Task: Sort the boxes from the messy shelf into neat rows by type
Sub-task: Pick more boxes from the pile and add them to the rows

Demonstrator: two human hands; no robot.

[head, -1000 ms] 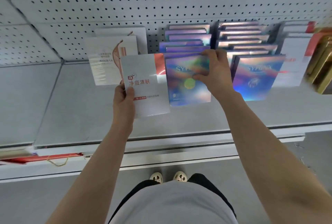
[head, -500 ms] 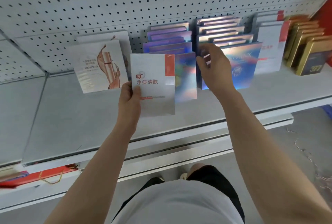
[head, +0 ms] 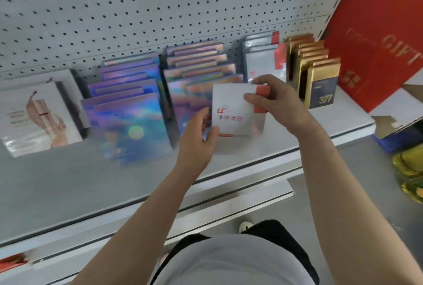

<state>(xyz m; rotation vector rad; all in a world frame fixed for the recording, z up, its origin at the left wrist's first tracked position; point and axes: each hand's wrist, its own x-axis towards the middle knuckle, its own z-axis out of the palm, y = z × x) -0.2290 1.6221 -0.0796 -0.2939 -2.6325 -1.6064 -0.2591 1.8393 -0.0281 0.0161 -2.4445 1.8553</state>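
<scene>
Grey pegboard (head: 137, 10) backs a grey metal shelf (head: 68, 181) on which flat boxes stand in rows leaning toward the back wall. Toward the shelf's left end stand white boxes printed with a bottle (head: 39, 115). Next to them runs a row of shiny purple boxes (head: 132, 122), then a second row of shiny boxes with orange tops (head: 196, 65), both blurred. Further right is a row of white boxes with a red corner (head: 261, 60), and just beside it, near the shelf's right end, a row of gold boxes (head: 318, 78), the front one marked 377. A big red gift bag (head: 377, 33) leans at the far right end.

Both hands hold one white box with red lettering (head: 238, 113) above the front part of the shelf, in front of the white row and the orange-topped row. The left hand (head: 199, 133) is closed on the box's lower left edge, thumb on its face. The right hand (head: 277, 104) pinches the upper right corner, over the red patch, thumb in front and fingers behind.
</scene>
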